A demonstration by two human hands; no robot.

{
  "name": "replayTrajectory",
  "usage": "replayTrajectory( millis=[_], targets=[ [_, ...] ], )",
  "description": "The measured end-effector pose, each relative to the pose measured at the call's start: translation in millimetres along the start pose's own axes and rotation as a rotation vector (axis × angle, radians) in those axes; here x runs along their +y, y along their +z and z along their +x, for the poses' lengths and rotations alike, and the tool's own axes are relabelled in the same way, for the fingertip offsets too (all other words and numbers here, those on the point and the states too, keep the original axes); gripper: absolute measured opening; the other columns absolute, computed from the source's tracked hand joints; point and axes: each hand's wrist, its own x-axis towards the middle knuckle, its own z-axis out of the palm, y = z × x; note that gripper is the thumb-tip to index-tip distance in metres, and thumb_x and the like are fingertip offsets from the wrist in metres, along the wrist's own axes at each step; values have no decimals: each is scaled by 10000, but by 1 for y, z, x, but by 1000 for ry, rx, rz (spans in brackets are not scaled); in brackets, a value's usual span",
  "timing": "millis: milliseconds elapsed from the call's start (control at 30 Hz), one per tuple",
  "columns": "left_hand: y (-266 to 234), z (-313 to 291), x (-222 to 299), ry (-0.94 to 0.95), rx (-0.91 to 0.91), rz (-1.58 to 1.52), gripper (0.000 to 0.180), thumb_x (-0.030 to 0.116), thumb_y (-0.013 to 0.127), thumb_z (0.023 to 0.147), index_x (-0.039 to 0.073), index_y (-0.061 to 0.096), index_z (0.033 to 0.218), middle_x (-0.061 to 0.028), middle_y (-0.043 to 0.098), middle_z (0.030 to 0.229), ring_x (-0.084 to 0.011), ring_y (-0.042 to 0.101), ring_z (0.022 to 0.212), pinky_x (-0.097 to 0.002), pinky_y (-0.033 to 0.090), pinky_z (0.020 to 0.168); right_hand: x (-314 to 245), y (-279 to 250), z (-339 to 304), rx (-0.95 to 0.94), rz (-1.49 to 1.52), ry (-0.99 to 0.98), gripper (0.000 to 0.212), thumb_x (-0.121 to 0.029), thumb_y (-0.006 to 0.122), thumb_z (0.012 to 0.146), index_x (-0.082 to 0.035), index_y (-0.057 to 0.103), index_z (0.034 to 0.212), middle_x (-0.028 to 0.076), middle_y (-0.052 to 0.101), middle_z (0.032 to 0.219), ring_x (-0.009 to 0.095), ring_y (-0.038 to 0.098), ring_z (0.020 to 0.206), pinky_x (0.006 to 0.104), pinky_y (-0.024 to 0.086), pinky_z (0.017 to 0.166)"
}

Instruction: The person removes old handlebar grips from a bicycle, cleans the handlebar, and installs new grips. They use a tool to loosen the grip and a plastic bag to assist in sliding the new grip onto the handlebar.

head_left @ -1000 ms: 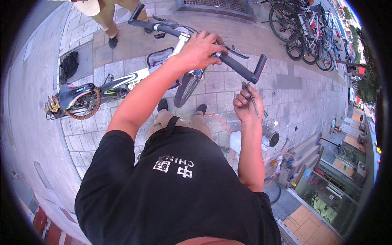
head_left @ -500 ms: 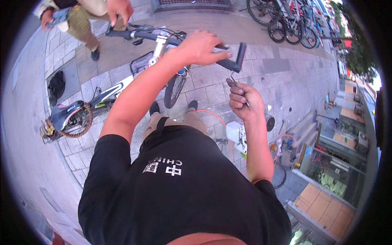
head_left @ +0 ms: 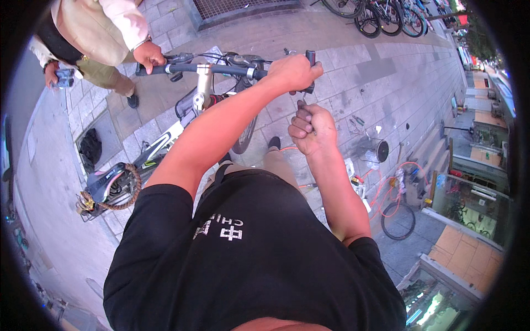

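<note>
Looks like an outdoor pavement (head_left: 408,99) doubling as a bike workshop. Has grey slabs (head_left: 345,94) underfoot, a grate (head_left: 221,10) and parked bikes (head_left: 386,19) at the far side, trees (head_left: 481,44) at far right and glass shopfronts (head_left: 477,212) along the right. Shows a bike (head_left: 172,134) at centre left, and a tyre (head_left: 398,238), an orange hose (head_left: 411,163) and small tools (head_left: 359,119) at the right.

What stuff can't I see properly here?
In the head view:
Handlebar: the grip nearest the left hand is mostly covered by it.
Thin metal tool: mostly hidden inside the right hand.
Front wheel: partly behind the left forearm.
Parked bicycles: cut off by the top edge.
Black bundle: too small and dark to identify.
</note>
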Motion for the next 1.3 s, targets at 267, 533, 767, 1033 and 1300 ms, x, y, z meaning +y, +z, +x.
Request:
replayTrajectory(
  millis=[267, 533, 767, 1033, 1300],
  targets=[
    [7, -6, -6, 46, -4, 81, 729, 628, 507, 990, -29, 774, 822, -235, 741, 782, -387, 768, 851, -506, 578, 816, 86, 48, 33, 282, -10, -388, 134, -166, 472, 996, -70, 510, 911, 24, 480, 669, 156, 412, 466, 340, 297, 403],
    [7, 20, -21, 103, -16, 22, 684, 606, 556, 967, -35, 776, 872, -261, 745, 840, -402, 761, 903, -494, 567, 850, 150, 34, 153, 177, -323, -1094, 379, -246, 630, 1048, 18, 469, 1268, 196, 604, 1261, 315, 630, 1156, 432, 500, 975],
    [11, 11, -13, 18, -30, 14, 657, 626, 579, 952, 2, 757, 852, -211, 735, 810, -380, 742, 837, -477, 549, 819, 70, -23, 115, -656, -393, -199, 214, -273, 702, 1044, -79, 638, 1110, -16, 567, 791, 78, 525, 594, 272, 455, 509],
    [4, 6, -7, -56, 34, 35, 667, 599, 612, 1004, -46, 676, 846, -100, 662, 748, -183, 619, 727, -395, 525, 717, 60, -20, 144, -552, -594, -229, 296, -303, 752, 995, -58, 660, 856, 20, 624, 680, 130, 587, 533, 319, 444, 470],
    [7, 2, -8, -83, 9, -68, 612, 557, 590, 1049, -23, 718, 903, -49, 719, 794, -132, 647, 766, -341, 533, 746, 17, -77, 204, -195, -1147, -904, 267, -204, 636, 978, -43, 690, 1183, 197, 718, 1062, 413, 703, 1016, 532, 544, 911]
  ],
)
